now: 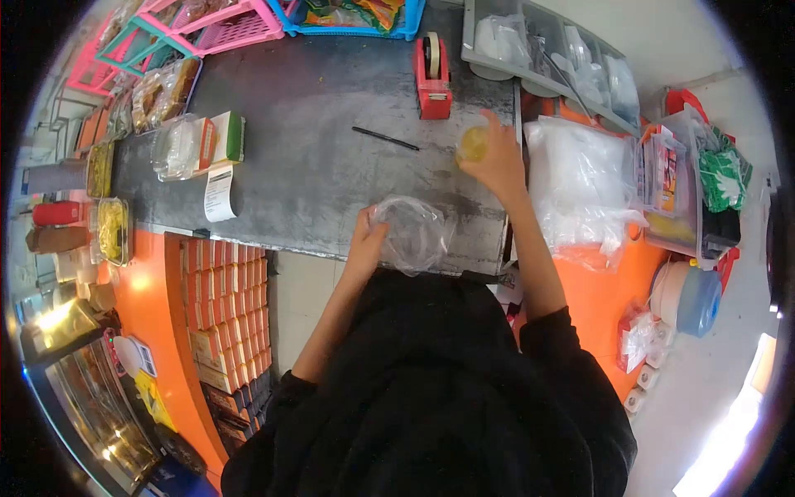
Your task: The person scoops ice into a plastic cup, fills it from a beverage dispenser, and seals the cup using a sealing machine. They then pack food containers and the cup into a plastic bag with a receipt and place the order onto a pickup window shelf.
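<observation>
My left hand point(366, 242) is closed on the edge of a clear plastic bag point(416, 234), which hangs open and rounded near the counter's front edge. Higher up and to the right, my right hand point(502, 163) grips a small clear container with yellow contents point(473, 144); its exact kind is hard to make out. A black pen point(386, 138) lies on the dark counter point(306, 166), left of that container. Beyond it stands a red tape dispenser point(433, 79) with a roll of tape in it.
On the counter's left are a clear clamshell box point(175, 149), a green and white box point(229, 138) and a printed receipt point(219, 195). A grey divided tray point(551, 62) stands at back right, above a stack of plastic bags point(577, 178). Baskets point(356, 31) line the back.
</observation>
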Demonstrator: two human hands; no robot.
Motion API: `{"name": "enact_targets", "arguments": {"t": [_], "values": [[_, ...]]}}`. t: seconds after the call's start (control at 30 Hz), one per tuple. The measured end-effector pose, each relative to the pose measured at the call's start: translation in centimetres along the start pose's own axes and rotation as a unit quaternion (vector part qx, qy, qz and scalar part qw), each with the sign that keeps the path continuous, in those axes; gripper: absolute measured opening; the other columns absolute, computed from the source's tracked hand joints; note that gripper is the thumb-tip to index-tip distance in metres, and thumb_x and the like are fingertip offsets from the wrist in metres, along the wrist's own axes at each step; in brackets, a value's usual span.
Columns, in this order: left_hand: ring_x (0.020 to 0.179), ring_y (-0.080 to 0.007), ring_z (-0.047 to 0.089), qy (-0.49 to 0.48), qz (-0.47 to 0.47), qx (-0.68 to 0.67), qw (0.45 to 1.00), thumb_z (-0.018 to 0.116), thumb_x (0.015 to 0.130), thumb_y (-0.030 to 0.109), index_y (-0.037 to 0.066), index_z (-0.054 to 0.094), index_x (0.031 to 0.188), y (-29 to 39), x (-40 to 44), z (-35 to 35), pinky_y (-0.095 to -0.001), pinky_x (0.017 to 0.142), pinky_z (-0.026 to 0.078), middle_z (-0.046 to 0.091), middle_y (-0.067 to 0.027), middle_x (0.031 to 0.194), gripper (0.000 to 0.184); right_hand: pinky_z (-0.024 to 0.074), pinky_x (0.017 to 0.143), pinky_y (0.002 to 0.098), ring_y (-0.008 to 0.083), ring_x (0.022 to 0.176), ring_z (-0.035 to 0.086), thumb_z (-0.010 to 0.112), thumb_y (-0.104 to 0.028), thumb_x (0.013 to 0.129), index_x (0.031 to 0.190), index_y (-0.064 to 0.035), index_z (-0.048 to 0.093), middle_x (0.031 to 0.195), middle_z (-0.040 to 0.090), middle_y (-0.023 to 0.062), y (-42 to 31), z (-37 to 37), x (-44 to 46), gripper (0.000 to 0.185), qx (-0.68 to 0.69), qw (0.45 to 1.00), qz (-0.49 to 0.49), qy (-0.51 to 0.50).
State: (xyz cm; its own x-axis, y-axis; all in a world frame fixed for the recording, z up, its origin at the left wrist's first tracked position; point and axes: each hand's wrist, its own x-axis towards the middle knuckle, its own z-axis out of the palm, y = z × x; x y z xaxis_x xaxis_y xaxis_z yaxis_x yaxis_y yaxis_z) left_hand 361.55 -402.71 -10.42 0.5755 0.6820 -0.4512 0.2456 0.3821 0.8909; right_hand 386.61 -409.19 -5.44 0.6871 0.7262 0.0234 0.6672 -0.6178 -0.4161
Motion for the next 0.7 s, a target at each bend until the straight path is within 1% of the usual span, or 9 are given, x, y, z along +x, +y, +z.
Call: {"name": "enact_targets", "arguments": {"t": [0.07,0.13,0.17,0.23,0.3,0.53,0.6,0.63,0.7], "values": [[0.098,-0.0161,0.046,0.022,-0.020,-0.012,0.999,0.052,0.083,0.012,0.000,0.042,0.116,1.5,-0.4,0.8,-0.0283,0.085,0.038,0.049,-0.0097,0.107,0.037,0.0438,0.084,0.0420,0.0379,0.102,0.049,0.078,-0.025,0.053,0.131,-0.0247,0.028,0.120,0.043,0.0172,-1.5,-2.2,0.2,0.093,0.020,0.999,0.019,-0.045],[0.100,-0.0166,0.046,0.038,-0.048,-0.020,0.998,0.053,0.082,0.012,-0.001,0.042,0.116,1.4,0.0,1.2,-0.0289,0.089,0.036,0.049,-0.0100,0.108,0.038,0.0429,0.086,0.0414,0.0369,0.102,0.050,0.076,-0.023,0.053,0.132,-0.0226,0.028,0.118,0.044,0.0179,-3.4,-5.9,-1.6,0.092,0.050,0.993,-0.097,-0.035],[0.099,-0.0165,0.046,0.023,-0.033,-0.027,0.999,0.052,0.082,0.011,-0.001,0.042,0.116,0.5,0.8,1.2,-0.0289,0.088,0.036,0.049,-0.0101,0.108,0.037,0.0429,0.086,0.0414,0.0369,0.102,0.050,0.076,-0.023,0.053,0.132,-0.0226,0.028,0.118,0.044,0.0179,-4.2,-7.3,-2.2,0.092,0.048,0.994,-0.095,-0.037],[0.099,-0.0164,0.046,0.004,-0.018,-0.037,0.999,0.051,0.082,0.010,-0.002,0.042,0.116,0.0,1.7,1.5,-0.0288,0.087,0.037,0.050,-0.0102,0.108,0.037,0.0428,0.086,0.0411,0.0346,0.102,0.051,0.074,-0.022,0.054,0.131,-0.0209,0.030,0.114,0.047,0.0176,-5.6,-8.9,-3.1,0.088,0.211,0.957,-0.140,-0.144],[0.099,-0.0166,0.047,-0.001,-0.017,-0.053,0.998,0.049,0.083,0.010,-0.002,0.042,0.115,-0.1,2.0,1.8,-0.0284,0.086,0.037,0.050,-0.0105,0.107,0.035,0.0429,0.083,0.0412,0.0333,0.101,0.051,0.074,-0.022,0.054,0.129,-0.0186,0.033,0.109,0.049,0.0167,-6.4,-7.9,-3.8,0.086,0.272,0.926,-0.176,-0.194],[0.096,-0.0166,0.048,0.001,0.013,-0.124,0.992,0.046,0.084,0.011,-0.001,0.043,0.113,-4.8,3.7,0.2,-0.0292,0.085,0.038,0.052,-0.0098,0.101,0.031,0.0366,0.091,0.0460,0.0329,0.108,0.047,0.075,-0.022,0.052,0.130,-0.0180,0.032,0.118,0.045,0.0147,-8.3,0.2,-7.2,0.089,0.095,0.962,-0.112,-0.231],[0.095,-0.0180,0.050,0.039,-0.029,0.007,0.999,0.045,0.085,0.011,-0.002,0.046,0.109,-2.4,2.2,0.0,-0.0304,0.084,0.039,0.053,-0.0121,0.099,0.028,0.0351,0.090,0.0489,0.0337,0.110,0.045,0.077,-0.026,0.054,0.130,-0.0197,0.031,0.120,0.044,0.0140,-8.3,1.4,-8.1,0.090,0.075,0.972,-0.073,-0.212],[0.095,-0.0180,0.050,0.041,-0.030,0.007,0.999,0.045,0.085,0.011,-0.002,0.046,0.109,-2.6,2.1,-0.4,-0.0304,0.084,0.039,0.053,-0.0121,0.099,0.028,0.0351,0.090,0.0489,0.0337,0.110,0.045,0.077,-0.026,0.054,0.130,-0.0197,0.031,0.120,0.044,0.0140,-8.3,1.3,-8.7,0.090,0.076,0.971,-0.073,-0.214],[0.094,-0.0197,0.050,0.030,0.109,0.135,0.984,0.047,0.085,0.011,-0.003,0.048,0.107,-3.1,1.8,-1.5,-0.0309,0.082,0.040,0.054,-0.0161,0.101,0.026,0.0350,0.088,0.0491,0.0337,0.108,0.046,0.076,-0.029,0.059,0.128,-0.0150,0.035,0.120,0.044,0.0132,-8.3,1.1,-10.2,0.082,0.040,0.979,-0.170,-0.104]]}}
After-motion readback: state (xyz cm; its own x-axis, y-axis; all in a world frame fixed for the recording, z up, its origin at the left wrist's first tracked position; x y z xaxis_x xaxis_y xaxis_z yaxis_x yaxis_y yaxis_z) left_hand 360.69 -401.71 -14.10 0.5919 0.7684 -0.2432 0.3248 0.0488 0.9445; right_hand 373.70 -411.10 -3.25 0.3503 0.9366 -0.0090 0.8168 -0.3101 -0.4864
